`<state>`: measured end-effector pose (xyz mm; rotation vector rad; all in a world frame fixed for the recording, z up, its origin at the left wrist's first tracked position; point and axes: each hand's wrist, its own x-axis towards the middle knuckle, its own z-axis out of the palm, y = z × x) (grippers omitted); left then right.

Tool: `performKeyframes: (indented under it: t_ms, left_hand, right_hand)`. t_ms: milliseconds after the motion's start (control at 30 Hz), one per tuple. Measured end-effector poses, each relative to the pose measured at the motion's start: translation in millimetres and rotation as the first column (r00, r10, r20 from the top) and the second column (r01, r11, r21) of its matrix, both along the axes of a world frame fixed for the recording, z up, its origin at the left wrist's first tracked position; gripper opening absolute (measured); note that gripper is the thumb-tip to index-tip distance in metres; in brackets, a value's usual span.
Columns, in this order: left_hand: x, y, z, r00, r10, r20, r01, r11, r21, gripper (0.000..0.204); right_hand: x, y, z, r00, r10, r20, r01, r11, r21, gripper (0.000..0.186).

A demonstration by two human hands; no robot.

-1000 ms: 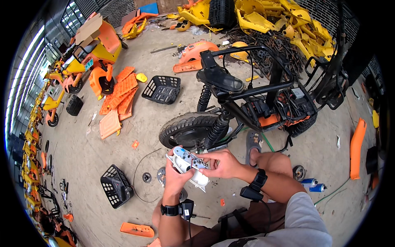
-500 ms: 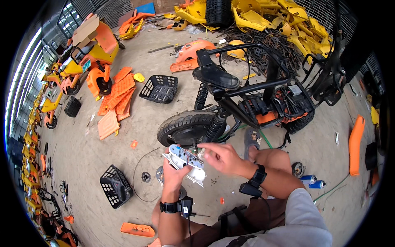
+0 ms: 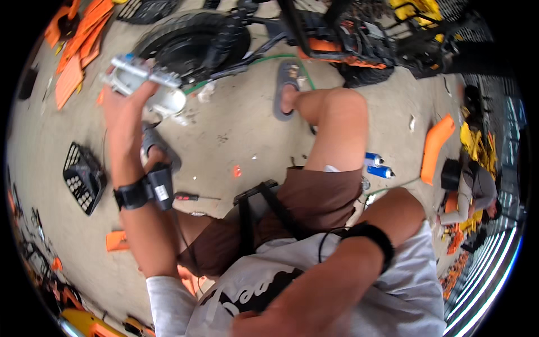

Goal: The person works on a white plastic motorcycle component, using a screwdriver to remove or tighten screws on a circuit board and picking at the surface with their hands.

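My left hand [image 3: 123, 106] grips a white plastic housing [image 3: 169, 102], holding it up at the upper left. Along the housing's upper side lies a bluish circuit board [image 3: 150, 72], blurred by motion. My thumb presses on the near side of the housing and the other fingers are mostly behind it. Drawn back against my shirt at the bottom is my right hand [image 3: 281, 314], smeared, with its fingers hidden. Beyond the housing stands the stripped black scooter frame with its rear wheel [image 3: 168, 50].
A screwdriver [image 3: 187, 196] lies on the floor by my thigh. A black basket [image 3: 84, 178] stands at left. Two blue spray cans [image 3: 380, 171] and a long orange panel [image 3: 437, 149] lie at right. Another person [image 3: 482, 188] bends over at the far right.
My right hand has left the circuit board and come back to my chest. My left hand with the housing has shifted left and up in view. The view has tilted down and swung right.
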<state>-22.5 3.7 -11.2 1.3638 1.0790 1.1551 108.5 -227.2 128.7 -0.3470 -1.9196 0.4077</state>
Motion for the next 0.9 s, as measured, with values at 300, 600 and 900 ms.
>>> performKeyframes:
  t_ms: [300, 600, 900]
  left_hand:
    - [-23.6, 3.3, 4.4, 0.998, 0.058, -0.002, -0.057, 0.996, 0.075, 0.051]
    - [-47.1, -15.3, 21.0, 0.997, 0.078, -0.026, -0.078, 0.997, -0.025, 0.055]
    - [-53.4, -15.8, 23.8, 0.981, 0.05, 0.188, -0.007, 0.975, -0.223, 0.059]
  right_hand:
    - [-17.4, -7.8, 8.1, 1.0, 0.015, -0.012, -0.017, 0.979, -0.201, 0.02]
    - [-24.6, 26.0, -76.4, 0.94, 0.287, 0.182, -0.17, 0.86, -0.48, 0.015]
    - [-110.4, 132.0, -408.7, 0.825, 0.362, 0.434, 0.508, -0.141, -0.85, 0.025]
